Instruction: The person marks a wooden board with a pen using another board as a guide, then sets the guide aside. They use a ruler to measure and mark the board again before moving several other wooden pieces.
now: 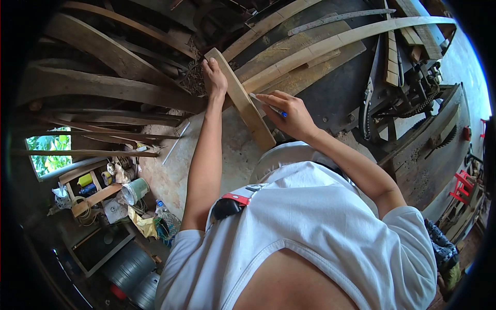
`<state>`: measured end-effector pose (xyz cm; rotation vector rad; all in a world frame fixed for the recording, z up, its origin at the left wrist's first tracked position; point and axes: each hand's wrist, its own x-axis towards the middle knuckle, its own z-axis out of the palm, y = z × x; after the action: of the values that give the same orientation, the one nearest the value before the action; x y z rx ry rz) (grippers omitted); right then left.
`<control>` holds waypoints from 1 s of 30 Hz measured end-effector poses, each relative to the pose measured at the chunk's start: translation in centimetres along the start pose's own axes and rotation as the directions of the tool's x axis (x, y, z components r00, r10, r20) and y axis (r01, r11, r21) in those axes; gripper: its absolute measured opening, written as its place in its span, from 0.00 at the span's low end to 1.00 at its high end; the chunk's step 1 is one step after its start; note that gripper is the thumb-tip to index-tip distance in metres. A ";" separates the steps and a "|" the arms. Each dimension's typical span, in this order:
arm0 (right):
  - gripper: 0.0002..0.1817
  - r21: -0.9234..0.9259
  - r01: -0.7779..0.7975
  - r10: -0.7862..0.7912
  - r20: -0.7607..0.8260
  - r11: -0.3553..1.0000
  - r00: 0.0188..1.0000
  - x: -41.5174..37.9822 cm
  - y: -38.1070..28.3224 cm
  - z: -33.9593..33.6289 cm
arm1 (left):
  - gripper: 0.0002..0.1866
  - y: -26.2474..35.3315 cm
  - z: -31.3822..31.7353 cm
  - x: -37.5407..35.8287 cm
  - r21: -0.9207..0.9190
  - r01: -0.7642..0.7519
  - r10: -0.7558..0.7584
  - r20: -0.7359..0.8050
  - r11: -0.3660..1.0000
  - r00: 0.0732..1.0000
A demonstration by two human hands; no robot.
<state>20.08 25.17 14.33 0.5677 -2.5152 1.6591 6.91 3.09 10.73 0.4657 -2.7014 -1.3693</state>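
My left hand (215, 77) grips the upper end of a short, flat wooden board (243, 101), which slants down toward my waist. My right hand (290, 113) is closed around a pen (282, 113) with a blue end. The pen's tip points at the right edge of the board, where it meets the near end of a long pale wooden strip (330, 45). Several thin cross lines run over that strip. Part of the pen is hidden by my fingers.
The strip lies over sawdust-covered planks (284, 57) on a dark machine table (330, 98). To the right are a chain (426, 103) and a toothed saw blade (448, 138). Long timbers (103, 88) fill the left. Lower left stand a bucket (135, 191) and metal drums (129, 266).
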 end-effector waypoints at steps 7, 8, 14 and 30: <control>0.16 -0.117 0.111 -0.109 0.026 0.987 0.994 1.0 0.4 1.2 | 0.42 -1.8 0.8 0.9 0.019 0.011 -0.011 -0.025 1.000 1.000; 0.16 -0.151 0.172 -0.173 0.002 0.974 0.985 1.3 0.6 1.4 | 0.42 -2.1 1.1 0.9 0.010 -0.003 0.003 -0.057 1.000 0.998; 0.14 -0.204 0.164 -0.156 0.058 0.965 0.986 2.5 0.3 1.6 | 0.40 -3.5 1.9 1.5 -0.012 -0.036 0.034 -0.110 0.999 0.993; 0.14 -0.159 0.115 -0.085 0.182 0.981 0.980 0.5 0.9 1.4 | 0.38 -1.4 1.0 0.1 0.061 -0.019 0.024 -0.083 0.998 0.996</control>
<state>19.54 24.13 13.14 0.8404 -2.6635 1.4013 6.90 3.09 9.01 0.4864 -2.6785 -1.2371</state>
